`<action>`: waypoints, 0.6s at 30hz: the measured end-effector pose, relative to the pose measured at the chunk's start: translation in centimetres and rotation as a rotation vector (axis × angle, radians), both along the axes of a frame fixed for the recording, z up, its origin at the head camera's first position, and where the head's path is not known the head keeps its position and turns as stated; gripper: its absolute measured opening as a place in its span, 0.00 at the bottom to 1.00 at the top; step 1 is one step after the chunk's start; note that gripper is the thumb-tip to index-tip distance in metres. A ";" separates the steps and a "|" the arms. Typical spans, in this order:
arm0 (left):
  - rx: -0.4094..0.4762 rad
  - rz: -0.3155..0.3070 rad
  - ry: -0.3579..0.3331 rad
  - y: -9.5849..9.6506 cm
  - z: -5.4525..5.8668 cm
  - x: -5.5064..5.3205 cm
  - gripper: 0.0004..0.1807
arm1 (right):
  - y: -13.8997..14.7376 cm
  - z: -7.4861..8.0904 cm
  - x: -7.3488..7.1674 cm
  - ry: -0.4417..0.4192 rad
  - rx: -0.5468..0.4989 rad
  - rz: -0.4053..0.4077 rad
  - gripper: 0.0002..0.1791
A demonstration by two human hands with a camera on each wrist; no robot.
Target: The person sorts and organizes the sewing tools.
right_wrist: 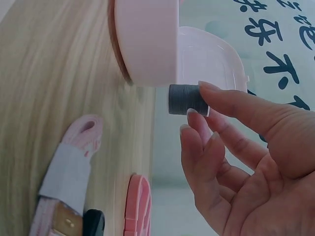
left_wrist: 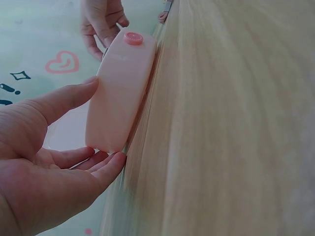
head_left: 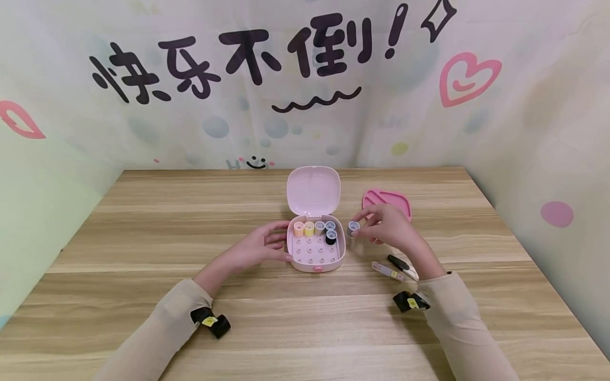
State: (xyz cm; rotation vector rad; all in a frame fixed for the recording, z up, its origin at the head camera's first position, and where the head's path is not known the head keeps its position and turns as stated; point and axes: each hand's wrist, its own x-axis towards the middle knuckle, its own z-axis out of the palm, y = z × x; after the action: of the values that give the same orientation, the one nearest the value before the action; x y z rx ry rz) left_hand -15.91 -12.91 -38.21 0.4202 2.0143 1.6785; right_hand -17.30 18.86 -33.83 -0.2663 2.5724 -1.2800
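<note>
— Behind the box (head_left: 305,266) on the table (head_left: 286,328)?
— Its raised lid (head_left: 313,190).
— And inside?
— Four spools (head_left: 309,229) along the back, a fifth just before the rightmost.
— To the left?
— Left hand (head_left: 259,246), against the side.
— Right?
— Another spool (head_left: 353,228), just beside, in the right hand (head_left: 391,228). Behind that hand, a tray (head_left: 399,200). Nearer the front, a folded tape (head_left: 387,271), a small tool (head_left: 400,263) to its right.

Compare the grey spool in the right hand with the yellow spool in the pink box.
The grey spool has dark grey thread; the yellow spool has yellow. The right hand pinches the grey spool outside the pink box, while the yellow spool sits inside. Both have pale rims.
</note>
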 end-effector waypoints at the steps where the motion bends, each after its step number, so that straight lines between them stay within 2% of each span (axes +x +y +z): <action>1: 0.001 -0.001 0.000 0.0 0.0 0.0 0.45 | 0.0 0.1 0.0 0.001 -0.003 0.002 0.15; 18: -0.001 -0.001 0.002 0.0 0.0 0.0 0.45 | -0.8 0.5 0.0 0.070 -0.003 0.029 0.15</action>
State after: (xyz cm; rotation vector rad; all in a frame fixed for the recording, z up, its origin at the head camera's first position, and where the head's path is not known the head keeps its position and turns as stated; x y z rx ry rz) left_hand -15.94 -12.89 -38.22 0.4227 2.0161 1.6764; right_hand -17.26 18.05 -33.36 -0.3534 2.6147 -1.2868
